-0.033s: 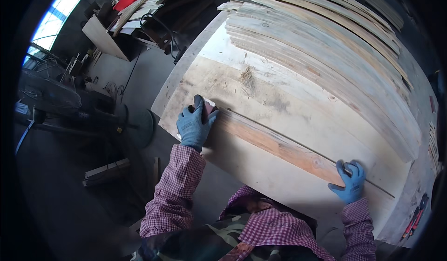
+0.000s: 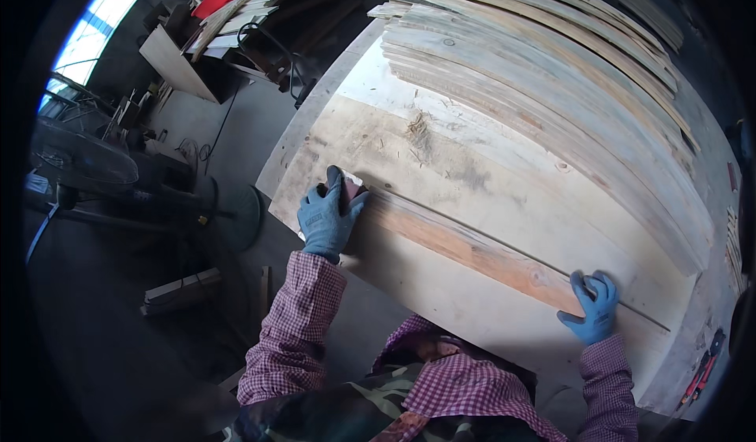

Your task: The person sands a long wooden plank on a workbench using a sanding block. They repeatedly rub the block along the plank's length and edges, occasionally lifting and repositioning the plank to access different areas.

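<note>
A narrow wooden board (image 2: 472, 251) with a reddish-brown upper face lies slantwise across the worktable (image 2: 441, 300). My left hand (image 2: 324, 223), in a blue glove, is closed over a small block (image 2: 352, 189) with a maroon face and a whitish edge, at the board's left end. How much of that block lies under the palm is hidden. Near the other end, my right hand (image 2: 595, 312), gloved alike, grips the board across its width, thumb on the near side and fingers curled at the far edge.
Long pale boards (image 2: 535, 87) are stacked along the table's far side. Wood shavings (image 2: 417, 131) lie in front of them. Red-handled pliers (image 2: 701, 369) rest at the right edge. A fan (image 2: 83, 154) and a wood offcut pile (image 2: 256, 9) stand to the left.
My left hand has shifted very slightly toward me, together with the block. My right hand and the board look almost unchanged.
</note>
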Demonstrator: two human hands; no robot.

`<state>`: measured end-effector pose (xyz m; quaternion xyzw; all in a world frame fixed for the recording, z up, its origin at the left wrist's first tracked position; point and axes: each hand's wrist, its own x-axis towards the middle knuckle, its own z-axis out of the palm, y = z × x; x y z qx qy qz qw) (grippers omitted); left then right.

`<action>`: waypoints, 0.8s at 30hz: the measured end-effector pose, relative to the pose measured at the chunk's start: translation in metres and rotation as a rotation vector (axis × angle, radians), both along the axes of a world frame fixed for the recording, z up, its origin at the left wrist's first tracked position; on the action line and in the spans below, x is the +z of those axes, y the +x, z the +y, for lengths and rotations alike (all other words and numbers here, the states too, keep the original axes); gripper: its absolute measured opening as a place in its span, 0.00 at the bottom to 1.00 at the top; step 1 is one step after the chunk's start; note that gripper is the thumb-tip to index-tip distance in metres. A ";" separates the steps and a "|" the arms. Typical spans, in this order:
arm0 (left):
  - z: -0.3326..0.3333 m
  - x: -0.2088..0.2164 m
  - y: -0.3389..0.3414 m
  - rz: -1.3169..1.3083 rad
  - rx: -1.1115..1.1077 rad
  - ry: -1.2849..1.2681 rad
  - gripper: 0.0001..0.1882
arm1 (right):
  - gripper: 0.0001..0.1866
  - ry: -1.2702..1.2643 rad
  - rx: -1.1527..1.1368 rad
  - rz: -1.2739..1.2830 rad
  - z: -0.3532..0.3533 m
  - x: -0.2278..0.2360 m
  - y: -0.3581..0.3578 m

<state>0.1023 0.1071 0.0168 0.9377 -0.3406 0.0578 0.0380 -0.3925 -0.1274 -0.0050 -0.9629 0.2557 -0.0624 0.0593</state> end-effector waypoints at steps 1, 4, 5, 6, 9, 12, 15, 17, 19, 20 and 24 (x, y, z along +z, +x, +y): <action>0.003 0.000 -0.001 0.015 -0.005 -0.012 0.42 | 0.47 -0.010 0.040 0.007 -0.003 -0.001 -0.002; -0.009 0.006 0.018 0.139 0.104 0.020 0.42 | 0.48 -0.011 0.134 0.049 -0.006 -0.003 -0.003; -0.011 0.000 0.033 0.126 0.107 0.026 0.42 | 0.49 0.001 0.141 0.079 -0.007 0.000 0.001; -0.019 0.000 0.039 0.083 0.113 0.049 0.42 | 0.50 0.000 0.135 0.111 -0.009 0.003 0.005; -0.040 -0.001 0.044 -0.026 0.121 0.107 0.39 | 0.51 0.057 0.103 0.182 -0.009 0.009 0.015; -0.034 -0.006 0.043 -0.026 0.074 0.036 0.38 | 0.53 0.057 0.100 0.173 -0.009 0.006 0.013; -0.006 -0.015 0.030 -0.041 0.038 -0.029 0.39 | 0.53 0.055 0.085 0.177 -0.010 0.007 0.009; 0.028 -0.014 0.016 -0.077 0.087 0.055 0.43 | 0.54 0.061 0.085 0.186 -0.010 0.005 0.011; 0.066 -0.020 0.006 -0.114 0.095 0.069 0.44 | 0.54 0.062 0.089 0.188 -0.009 0.005 0.013; 0.076 -0.024 0.006 -0.115 0.087 0.025 0.44 | 0.54 0.062 0.088 0.185 -0.008 0.005 0.012; 0.069 -0.009 0.010 -0.033 0.088 -0.098 0.44 | 0.54 0.042 0.099 0.158 -0.010 0.000 0.008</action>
